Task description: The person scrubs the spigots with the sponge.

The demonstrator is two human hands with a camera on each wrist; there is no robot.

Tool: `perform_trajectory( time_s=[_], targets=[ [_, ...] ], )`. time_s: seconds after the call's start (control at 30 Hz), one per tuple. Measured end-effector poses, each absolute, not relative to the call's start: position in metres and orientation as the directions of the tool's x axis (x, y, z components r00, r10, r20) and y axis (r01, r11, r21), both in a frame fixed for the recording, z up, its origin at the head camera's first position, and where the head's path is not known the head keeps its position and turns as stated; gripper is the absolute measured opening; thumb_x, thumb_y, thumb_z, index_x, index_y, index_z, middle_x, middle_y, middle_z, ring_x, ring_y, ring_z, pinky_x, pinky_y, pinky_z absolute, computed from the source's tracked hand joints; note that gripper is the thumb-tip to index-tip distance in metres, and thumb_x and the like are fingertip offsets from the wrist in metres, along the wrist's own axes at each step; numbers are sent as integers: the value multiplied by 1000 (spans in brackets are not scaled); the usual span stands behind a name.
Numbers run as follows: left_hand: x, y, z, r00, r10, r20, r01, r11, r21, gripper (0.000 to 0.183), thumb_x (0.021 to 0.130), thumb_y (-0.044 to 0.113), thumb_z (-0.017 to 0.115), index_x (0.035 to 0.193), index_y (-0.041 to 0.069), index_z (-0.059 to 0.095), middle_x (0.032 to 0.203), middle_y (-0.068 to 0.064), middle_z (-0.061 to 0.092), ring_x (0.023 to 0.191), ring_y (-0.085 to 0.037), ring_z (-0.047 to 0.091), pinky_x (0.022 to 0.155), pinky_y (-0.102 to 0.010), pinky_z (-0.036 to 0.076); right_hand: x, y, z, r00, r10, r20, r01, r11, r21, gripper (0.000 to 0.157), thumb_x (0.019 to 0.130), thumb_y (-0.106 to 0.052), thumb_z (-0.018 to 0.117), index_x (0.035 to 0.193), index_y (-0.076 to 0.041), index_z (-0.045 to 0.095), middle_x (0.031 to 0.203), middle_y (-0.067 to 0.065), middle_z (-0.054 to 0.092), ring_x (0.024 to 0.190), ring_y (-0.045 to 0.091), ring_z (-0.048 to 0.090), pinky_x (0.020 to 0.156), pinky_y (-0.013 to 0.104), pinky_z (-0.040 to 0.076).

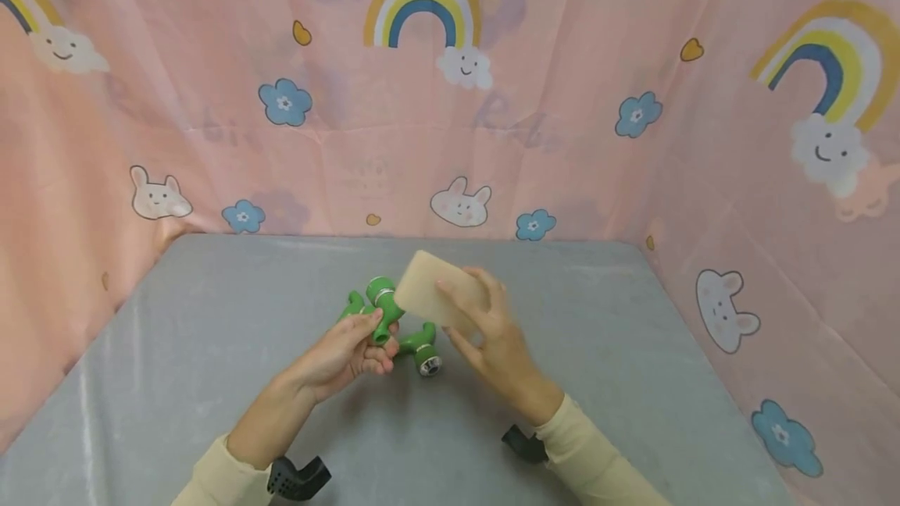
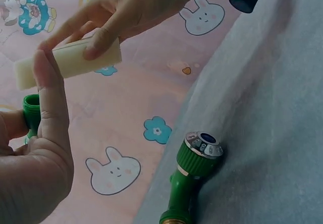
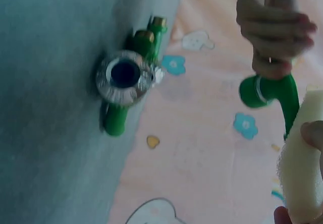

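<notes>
My left hand (image 1: 337,356) grips a green tap (image 1: 383,299) with a silver ring, holding it above the table. In my right hand (image 1: 502,346) is a cream sponge (image 1: 429,287), pinched between thumb and fingers. The sponge's left edge overlaps the tap in the head view; whether they touch, I cannot tell. Below the hands, another green tap (image 1: 422,350) lies on the table, its silver-rimmed end (image 2: 204,143) also seen in the left wrist view. More green parts (image 1: 354,304) show behind the left hand. Brass-coloured ends (image 3: 146,36) appear in the right wrist view.
A grey cloth covers the table (image 1: 211,318). Pink curtains (image 1: 337,155) printed with rainbows, rabbits and flowers stand along the back and both sides. Dark wrist camera mounts (image 1: 301,479) stick out near the sleeves.
</notes>
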State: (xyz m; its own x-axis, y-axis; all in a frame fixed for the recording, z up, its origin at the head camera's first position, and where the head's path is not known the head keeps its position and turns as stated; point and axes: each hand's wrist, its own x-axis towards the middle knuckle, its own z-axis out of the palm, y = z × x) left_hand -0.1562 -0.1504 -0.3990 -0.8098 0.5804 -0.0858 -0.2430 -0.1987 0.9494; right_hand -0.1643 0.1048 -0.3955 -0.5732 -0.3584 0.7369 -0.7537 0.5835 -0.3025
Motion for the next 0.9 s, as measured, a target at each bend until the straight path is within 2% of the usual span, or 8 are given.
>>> perform_trajectory(
  time_s=[0.13, 0.23, 0.37, 0.5, 0.6, 0.8, 0.9],
  targets=[
    [-158, -151, -398, -814, 569, -117, -280, -208, 937, 36, 111, 38, 33, 104, 9, 52, 82, 5, 68, 70, -2, 67, 66, -15, 57, -174, 115, -393, -631, -249, 735, -688, 617, -382, 65, 83, -4, 80, 143, -16, 57, 143, 23, 43, 125, 42, 49, 87, 56, 58],
    [-158, -151, -397, -819, 555, -146, -301, -199, 933, 37, 112, 39, 31, 104, 9, 52, 83, 5, 69, 71, -3, 68, 67, -17, 57, -176, 119, -390, -646, -195, 738, -670, 608, -426, 64, 85, -4, 78, 144, -15, 55, 142, 24, 42, 125, 43, 47, 87, 58, 56],
    [-157, -151, -396, -826, 542, -156, -298, -186, 936, 38, 111, 40, 32, 104, 9, 52, 85, 5, 70, 72, -4, 68, 68, -18, 58, -172, 115, -390, -600, -249, 760, -731, 557, -394, 63, 84, -7, 76, 143, -12, 55, 142, 27, 43, 124, 44, 46, 86, 57, 55],
    [-156, -150, -395, -828, 545, -134, -255, -154, 954, 39, 111, 41, 34, 103, 9, 53, 86, 5, 67, 74, -5, 66, 69, -18, 57, -166, 107, -392, -560, -357, 748, -770, 557, -310, 64, 83, -11, 80, 143, -16, 56, 142, 26, 44, 124, 42, 48, 86, 54, 56],
    [-157, -150, -396, -826, 551, -121, -227, -128, 965, 39, 111, 42, 35, 102, 10, 55, 85, 5, 64, 74, -5, 65, 69, -18, 56, -165, 105, -394, -578, -360, 732, -750, 588, -304, 66, 82, -10, 83, 142, -19, 58, 142, 24, 46, 123, 40, 49, 87, 54, 56],
    [-156, -151, -395, -837, 532, -131, -218, -103, 970, 38, 111, 40, 34, 100, 10, 54, 84, 4, 62, 73, -5, 64, 69, -18, 56, -169, 111, -392, -650, -283, 705, -678, 635, -370, 67, 83, -9, 82, 145, -19, 56, 142, 22, 46, 123, 41, 52, 86, 53, 58],
    [-156, -152, -395, -840, 523, -142, -224, -96, 970, 38, 111, 40, 33, 100, 10, 54, 84, 4, 63, 73, -5, 64, 69, -18, 56, -169, 112, -390, -634, -248, 732, -681, 628, -377, 68, 82, -8, 81, 145, -17, 56, 141, 23, 46, 123, 42, 52, 85, 54, 58]
  ],
)
